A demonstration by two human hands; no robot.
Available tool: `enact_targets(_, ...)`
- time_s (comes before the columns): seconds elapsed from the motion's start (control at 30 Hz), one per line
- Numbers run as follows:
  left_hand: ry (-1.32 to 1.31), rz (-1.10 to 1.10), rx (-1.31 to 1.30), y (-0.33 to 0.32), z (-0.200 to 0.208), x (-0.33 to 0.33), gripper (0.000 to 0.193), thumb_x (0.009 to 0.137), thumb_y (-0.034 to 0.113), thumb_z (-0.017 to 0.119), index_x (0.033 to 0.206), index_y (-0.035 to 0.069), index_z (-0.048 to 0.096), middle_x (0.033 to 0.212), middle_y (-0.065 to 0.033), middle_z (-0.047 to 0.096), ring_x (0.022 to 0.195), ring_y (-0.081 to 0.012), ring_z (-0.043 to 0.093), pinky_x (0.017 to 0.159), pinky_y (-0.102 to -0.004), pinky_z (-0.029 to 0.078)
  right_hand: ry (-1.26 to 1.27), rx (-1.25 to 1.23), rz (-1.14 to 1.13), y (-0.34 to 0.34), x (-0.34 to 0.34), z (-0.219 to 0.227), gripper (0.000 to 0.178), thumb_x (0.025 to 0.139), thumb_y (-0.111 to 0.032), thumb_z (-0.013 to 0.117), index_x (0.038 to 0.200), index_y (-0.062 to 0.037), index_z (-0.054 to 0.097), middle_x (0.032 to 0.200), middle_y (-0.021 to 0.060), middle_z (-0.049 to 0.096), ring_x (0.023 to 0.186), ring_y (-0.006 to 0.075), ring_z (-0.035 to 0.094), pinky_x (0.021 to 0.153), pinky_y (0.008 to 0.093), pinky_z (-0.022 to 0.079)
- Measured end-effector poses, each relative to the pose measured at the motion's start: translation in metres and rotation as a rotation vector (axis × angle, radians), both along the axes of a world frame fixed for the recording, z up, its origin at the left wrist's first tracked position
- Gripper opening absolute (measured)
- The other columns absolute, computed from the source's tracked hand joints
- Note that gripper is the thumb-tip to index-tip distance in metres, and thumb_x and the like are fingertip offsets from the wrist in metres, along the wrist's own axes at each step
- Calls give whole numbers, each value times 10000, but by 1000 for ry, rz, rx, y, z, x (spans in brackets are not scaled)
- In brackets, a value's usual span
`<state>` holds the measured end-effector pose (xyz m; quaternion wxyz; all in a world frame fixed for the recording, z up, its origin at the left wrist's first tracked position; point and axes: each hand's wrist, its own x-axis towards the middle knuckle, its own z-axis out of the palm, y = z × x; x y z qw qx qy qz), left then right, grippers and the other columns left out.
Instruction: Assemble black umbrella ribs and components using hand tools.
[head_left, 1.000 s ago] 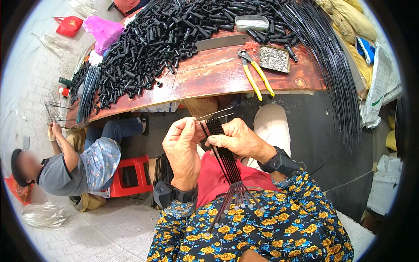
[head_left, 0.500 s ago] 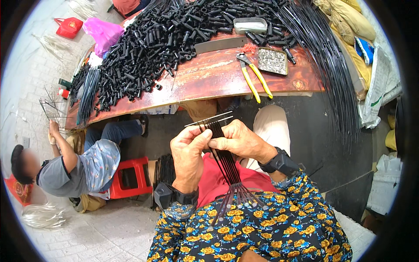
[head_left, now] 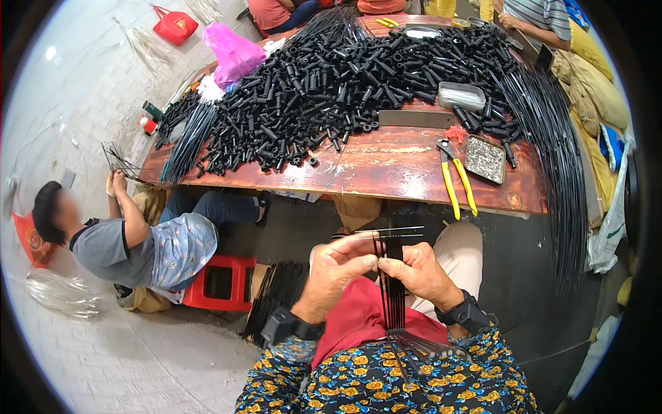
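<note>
A fan of thin black rods hangs in front of my red-clad lap, their lower ends spreading over my flowered top. Two thin pale wires cross the rods near their upper ends. My left hand is closed on the left side of the bundle, thumb and forefinger pinching a rod or two set slightly apart. With thumb and bent fingers, my right hand grips the main row from the right. The two thumb tips nearly meet at the rods. My fingers hide part of the wires' left ends.
A wooden table ahead bears a heap of black tubular parts, yellow-handled pliers, a metal tin, a clear box and long black rods. A co-worker sits left, beside a red stool.
The view has shifted, showing more of the table's far side and other people there. Both hands still hold the bundle, and the rods hang more upright.
</note>
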<state>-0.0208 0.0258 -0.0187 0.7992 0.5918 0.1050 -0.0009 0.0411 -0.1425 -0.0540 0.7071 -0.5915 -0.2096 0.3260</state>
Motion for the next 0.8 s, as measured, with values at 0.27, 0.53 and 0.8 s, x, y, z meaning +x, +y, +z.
enact_targets(0.27, -137, 354, 401, 132, 3, 100, 317, 874, 108, 615, 1136, -71, 612, 934, -134, 684, 845, -200, 676, 689, -294, 558, 69, -43, 60, 1, 10, -10, 252, 921, -224, 627, 900, 17, 700, 738, 61, 694, 641, 89, 635, 570, 236, 520)
enact_targets(0.53, -286, 426, 1693, 189, 27, 256, 382, 707, 89, 622, 1067, 189, 700, 1117, -113, 571, 1125, -322, 499, 927, -417, 428, 193, -57, 18, 2, 21, -22, 238, 911, -212, 628, 876, 9, 710, 742, 48, 699, 661, 75, 615, 610, 244, 509)
enact_targets(0.8, -271, 222, 2063, 195, 12, 307, 418, 727, -15, 581, 1109, 129, 670, 1113, -65, 593, 1136, -241, 526, 928, -408, 415, 234, -49, -29, -4, 31, -27, 228, 909, -188, 634, 891, 28, 703, 756, 71, 702, 692, 105, 650, 636, 244, 523)
